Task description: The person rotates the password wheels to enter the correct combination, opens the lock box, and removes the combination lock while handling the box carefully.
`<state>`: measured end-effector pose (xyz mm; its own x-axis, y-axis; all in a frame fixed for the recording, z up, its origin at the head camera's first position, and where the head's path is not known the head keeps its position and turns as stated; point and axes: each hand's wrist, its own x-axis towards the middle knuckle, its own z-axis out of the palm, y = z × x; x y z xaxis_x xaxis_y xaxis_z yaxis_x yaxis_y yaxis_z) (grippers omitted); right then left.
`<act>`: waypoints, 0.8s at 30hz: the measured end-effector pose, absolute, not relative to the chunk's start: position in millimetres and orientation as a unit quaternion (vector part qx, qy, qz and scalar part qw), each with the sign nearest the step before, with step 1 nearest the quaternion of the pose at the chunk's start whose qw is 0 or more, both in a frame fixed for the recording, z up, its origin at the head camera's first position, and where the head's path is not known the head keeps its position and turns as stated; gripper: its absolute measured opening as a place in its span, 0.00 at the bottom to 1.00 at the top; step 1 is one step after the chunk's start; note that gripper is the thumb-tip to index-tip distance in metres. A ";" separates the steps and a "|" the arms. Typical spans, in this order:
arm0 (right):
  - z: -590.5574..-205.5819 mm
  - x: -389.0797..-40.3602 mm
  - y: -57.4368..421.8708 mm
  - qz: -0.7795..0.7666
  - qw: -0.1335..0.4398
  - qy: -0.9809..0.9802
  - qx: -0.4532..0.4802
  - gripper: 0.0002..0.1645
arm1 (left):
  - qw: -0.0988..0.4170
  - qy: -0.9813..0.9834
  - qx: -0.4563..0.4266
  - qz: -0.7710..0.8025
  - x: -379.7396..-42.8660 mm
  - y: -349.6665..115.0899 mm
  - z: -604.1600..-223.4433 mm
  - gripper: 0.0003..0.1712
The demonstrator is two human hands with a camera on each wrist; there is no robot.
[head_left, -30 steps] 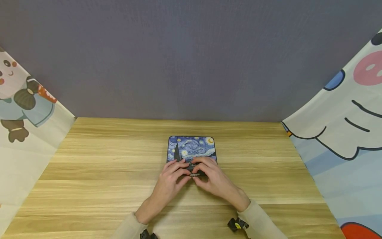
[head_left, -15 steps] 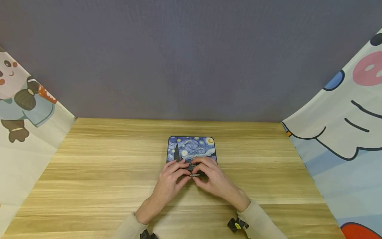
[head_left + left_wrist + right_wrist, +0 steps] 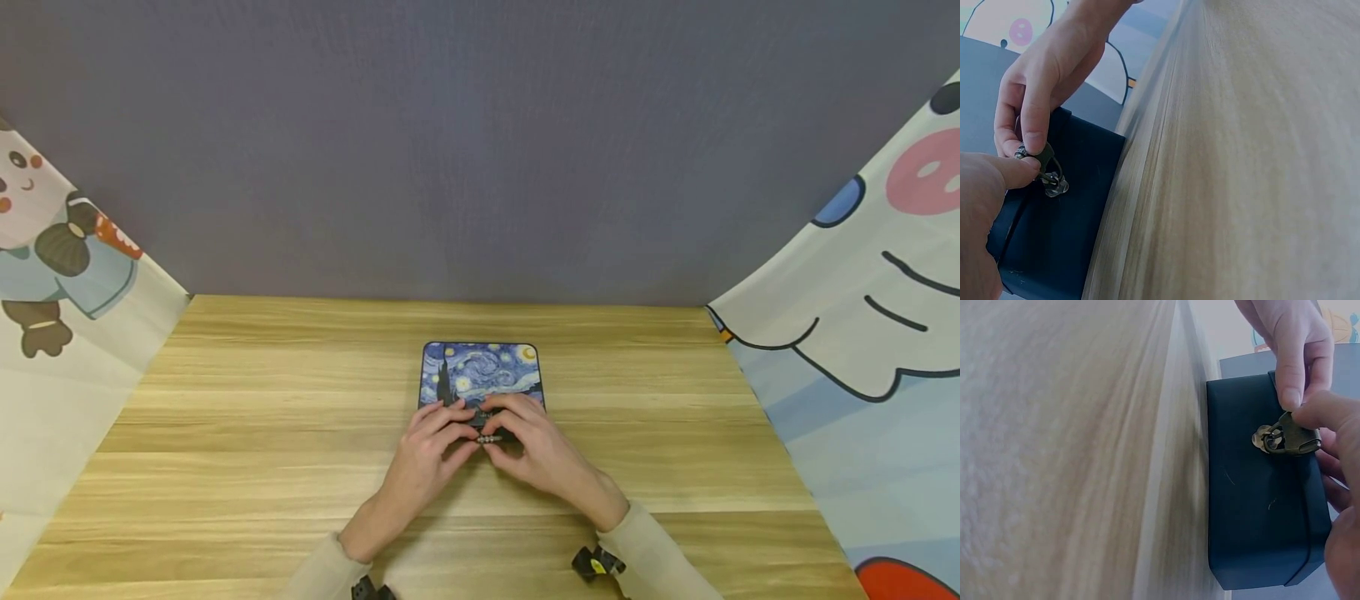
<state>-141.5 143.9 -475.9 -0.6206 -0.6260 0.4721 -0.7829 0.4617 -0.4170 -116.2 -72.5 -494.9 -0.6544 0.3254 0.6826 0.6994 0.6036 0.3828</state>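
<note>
A dark metal box (image 3: pixel 1254 512) with a starry night painting on its lid (image 3: pixel 480 371) stands on the table. On its front a bronze combination padlock (image 3: pixel 1300 436) hangs by its shackle from a small metal loop (image 3: pixel 1261 439). A row of little silvery wheels runs along the padlock's upturned edge in the head view. My left hand (image 3: pixel 425 450) and right hand (image 3: pixel 542 446) both pinch this padlock between thumb and index finger, one from each side. Other fingers of both hands rest on the lid's front part. Fingertips hide part of the padlock.
The wooden table (image 3: pixel 262 433) spreads around the box on all sides. A grey panel (image 3: pixel 450 150) rises behind its far edge. Cartoon-printed cloths hang at the left (image 3: pixel 75 392) and right (image 3: pixel 862 433).
Both hands stay at the padlock with barely visible finger movement. The box keeps its place.
</note>
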 end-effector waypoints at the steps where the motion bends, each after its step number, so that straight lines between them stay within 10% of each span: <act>1: -475.8 -141.4 143.9 0.309 0.126 -0.846 0.417 0.12 | 0.286 -0.848 -0.302 -0.328 -116.2 -72.4 -494.9 0.13; 24: -475.5 -142.9 145.7 0.308 0.136 -0.839 0.428 0.15 | 0.282 -0.841 -0.307 -0.346 -117.0 -73.9 -494.7 0.13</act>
<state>-142.9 145.7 -475.5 -0.5972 -0.6337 0.4917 -0.8013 0.4440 -0.4011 -117.0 -73.9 -494.7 -0.6523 0.3216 0.6863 0.7114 0.5721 0.4081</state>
